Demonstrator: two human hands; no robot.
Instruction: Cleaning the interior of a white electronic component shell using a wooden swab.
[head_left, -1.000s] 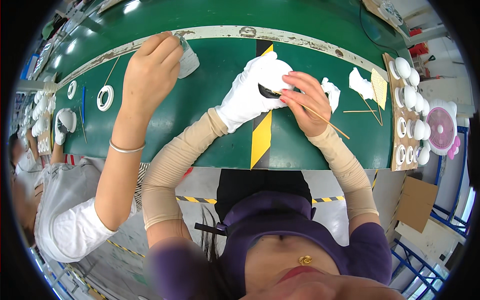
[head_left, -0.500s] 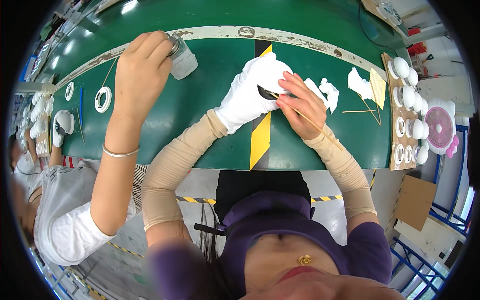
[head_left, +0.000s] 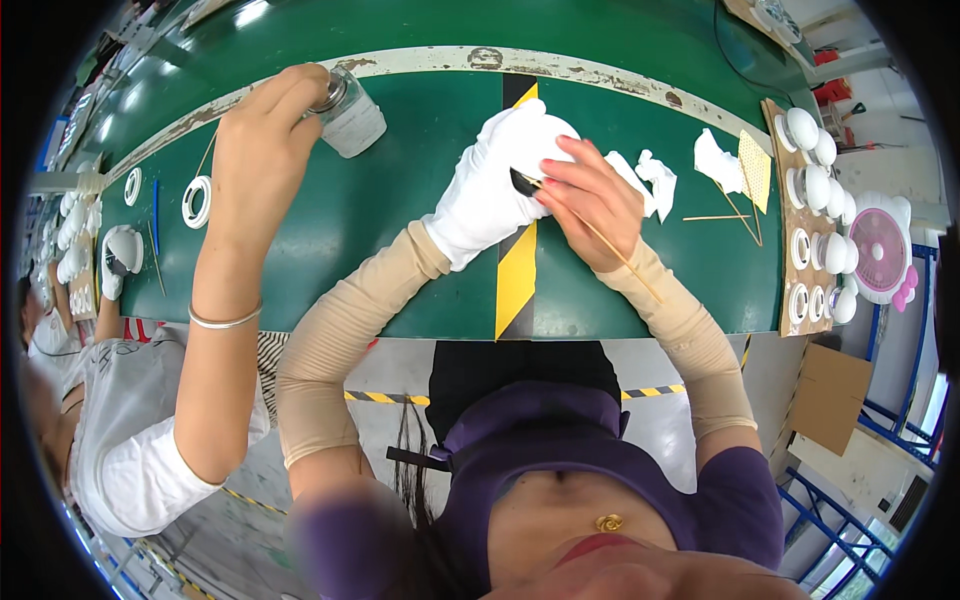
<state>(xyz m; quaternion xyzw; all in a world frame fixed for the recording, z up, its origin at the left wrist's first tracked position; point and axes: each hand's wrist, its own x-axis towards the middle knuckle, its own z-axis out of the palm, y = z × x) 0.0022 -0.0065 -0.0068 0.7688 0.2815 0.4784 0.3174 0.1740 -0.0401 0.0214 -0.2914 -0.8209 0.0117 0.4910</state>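
1. Desk (head_left: pixel 430 310), green, crossed by a yellow-and-black band (head_left: pixel 516 280); it lies under all your work.
2. Board (head_left: pixel 800 276) at the right end, bearing rows of white globes and rings, well apart from your hands.
3. Co-worker's hand (head_left: pixel 270 125), bare, at a glass jar (head_left: pixel 355 125) to your left; allow it elbow room.
4. Your left hand (head_left: pixel 485 170), gloved in white, wrapped around the piece. A firm, even cradle should steady it best.
5. Your right hand (head_left: pixel 600 205), bare, pinching a stick, its upper fingers overlapping the piece; whether they press on it cannot be told. Resting them lightly there would probably steady your strokes.
6. White dome (head_left: pixel 550 140), the piece itself, held above the desk near the band, its dark side turned toward you.
7. Crumpled tissue (head_left: pixel 656 182), just right of your right hand.
8. Thin stick (head_left: pixel 625 262), slanting from your fingers down over the sleeve; a grip close to its tip should give finer control.
9. Dark opening (head_left: pixel 521 182), where the tip meets the piece; move in small, light strokes, in clear sight.
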